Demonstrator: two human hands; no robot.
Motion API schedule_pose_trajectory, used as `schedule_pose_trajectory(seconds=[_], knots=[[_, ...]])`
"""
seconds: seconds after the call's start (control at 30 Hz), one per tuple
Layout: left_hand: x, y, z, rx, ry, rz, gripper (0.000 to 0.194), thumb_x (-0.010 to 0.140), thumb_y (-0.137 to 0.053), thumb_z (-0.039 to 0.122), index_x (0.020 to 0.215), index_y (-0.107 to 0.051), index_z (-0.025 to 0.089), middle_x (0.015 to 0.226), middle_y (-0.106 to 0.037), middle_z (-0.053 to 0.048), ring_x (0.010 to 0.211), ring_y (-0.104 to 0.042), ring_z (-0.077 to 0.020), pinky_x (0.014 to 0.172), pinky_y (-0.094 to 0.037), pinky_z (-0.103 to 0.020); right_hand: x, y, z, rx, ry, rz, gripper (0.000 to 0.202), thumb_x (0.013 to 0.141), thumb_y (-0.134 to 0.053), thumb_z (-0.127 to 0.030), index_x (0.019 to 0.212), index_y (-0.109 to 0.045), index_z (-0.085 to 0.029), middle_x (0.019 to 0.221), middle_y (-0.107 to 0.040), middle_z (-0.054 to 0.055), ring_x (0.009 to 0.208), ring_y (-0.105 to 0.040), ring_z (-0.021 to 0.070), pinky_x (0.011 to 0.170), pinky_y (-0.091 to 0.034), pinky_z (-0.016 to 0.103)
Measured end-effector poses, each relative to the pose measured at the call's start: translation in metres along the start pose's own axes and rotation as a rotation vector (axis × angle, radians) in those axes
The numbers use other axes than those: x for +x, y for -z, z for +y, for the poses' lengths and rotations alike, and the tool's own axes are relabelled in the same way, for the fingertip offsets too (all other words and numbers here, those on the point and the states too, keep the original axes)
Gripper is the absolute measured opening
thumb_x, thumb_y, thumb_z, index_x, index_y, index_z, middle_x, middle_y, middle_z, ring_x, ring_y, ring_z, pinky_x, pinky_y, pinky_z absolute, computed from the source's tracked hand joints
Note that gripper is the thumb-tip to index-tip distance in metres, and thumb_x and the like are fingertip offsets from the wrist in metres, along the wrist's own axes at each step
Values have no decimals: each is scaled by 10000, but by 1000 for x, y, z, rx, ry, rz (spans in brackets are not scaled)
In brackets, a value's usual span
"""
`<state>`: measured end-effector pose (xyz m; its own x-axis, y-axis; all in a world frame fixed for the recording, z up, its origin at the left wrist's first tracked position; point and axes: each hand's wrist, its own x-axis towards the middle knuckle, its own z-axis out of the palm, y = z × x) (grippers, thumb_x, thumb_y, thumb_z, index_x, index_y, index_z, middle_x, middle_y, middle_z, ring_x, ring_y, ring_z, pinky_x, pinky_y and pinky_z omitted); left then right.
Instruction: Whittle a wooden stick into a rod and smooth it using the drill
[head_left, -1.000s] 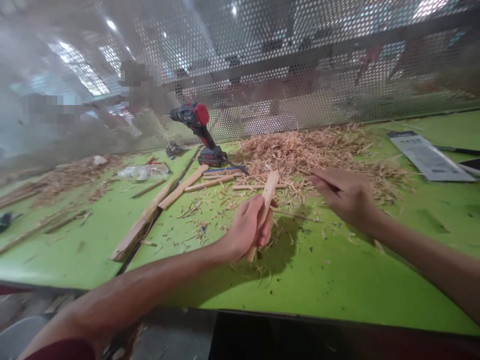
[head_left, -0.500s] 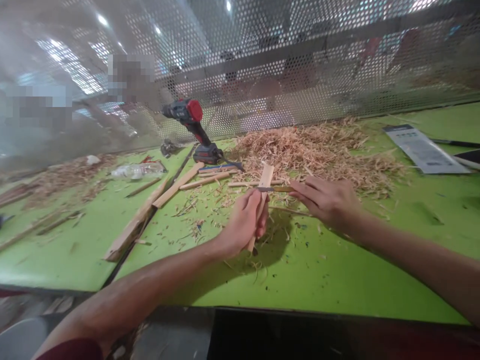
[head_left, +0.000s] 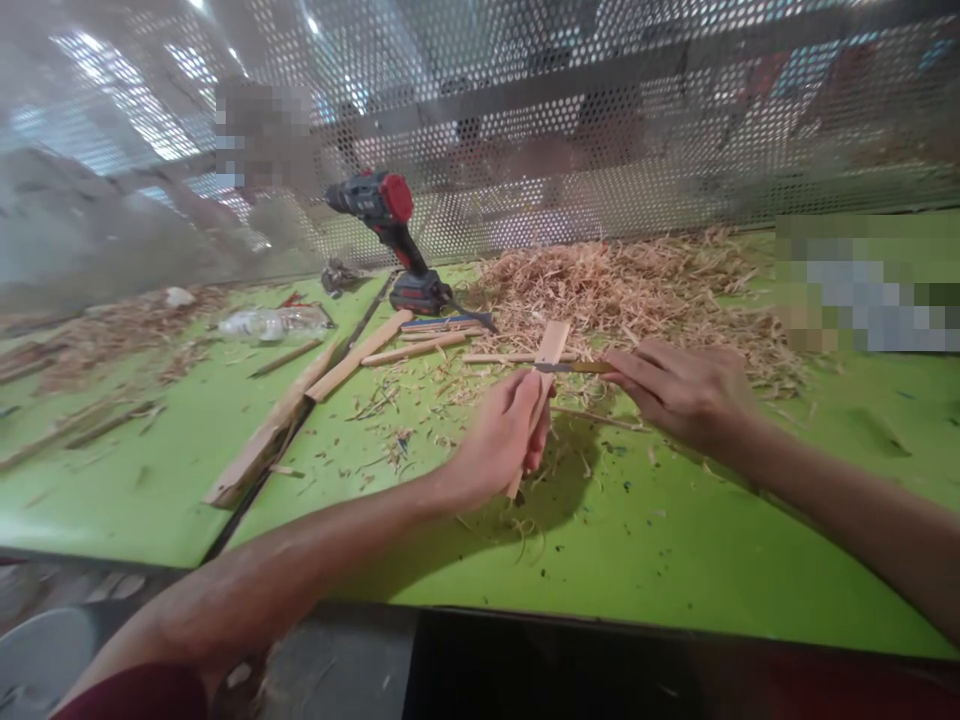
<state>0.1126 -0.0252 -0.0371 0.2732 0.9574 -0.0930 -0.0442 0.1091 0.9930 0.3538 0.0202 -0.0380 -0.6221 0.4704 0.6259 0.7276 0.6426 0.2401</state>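
Observation:
My left hand [head_left: 504, 432] is closed around a flat strip of pale wood [head_left: 553, 340], which slants up and away above the table. Its near end pokes out below my fingers. In my right hand [head_left: 675, 388] is a carving knife [head_left: 589, 367] with a yellowish handle, gripped between thumb and fingers. The grey blade lies across the strip, and its tip is close to my left thumb. Curled shavings [head_left: 529, 535] lie on the green tabletop [head_left: 645, 570] beneath both hands.
A cordless drill [head_left: 394, 235] stands upright behind several wood sticks [head_left: 420, 350]. Heaped shavings [head_left: 622, 285] lie against the perforated screen [head_left: 510, 150]. A long wood piece [head_left: 262, 450] runs along the table seam at left, near a clear plastic bottle [head_left: 274, 322]. A grey bucket [head_left: 49, 650] is below.
Both hands, with the wood strip and knife, appear slightly farther right and a little higher, while the whole view has shifted too. The blade still crosses the strip.

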Motion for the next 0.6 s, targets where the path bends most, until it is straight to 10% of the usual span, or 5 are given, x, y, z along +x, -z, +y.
schedule_pose_trajectory(seconds=[0.6], knots=[[-11,0,6,35,35,-44,297,1084,-398,433,953,-539,206,551,-501,81,374,-418,-67,332,-329,-170,-7,-10,55,57,-322,64,370,1075,-512,-324,1029,-836,-150,633,-728,49,417,-541,155,336,-327,274]])
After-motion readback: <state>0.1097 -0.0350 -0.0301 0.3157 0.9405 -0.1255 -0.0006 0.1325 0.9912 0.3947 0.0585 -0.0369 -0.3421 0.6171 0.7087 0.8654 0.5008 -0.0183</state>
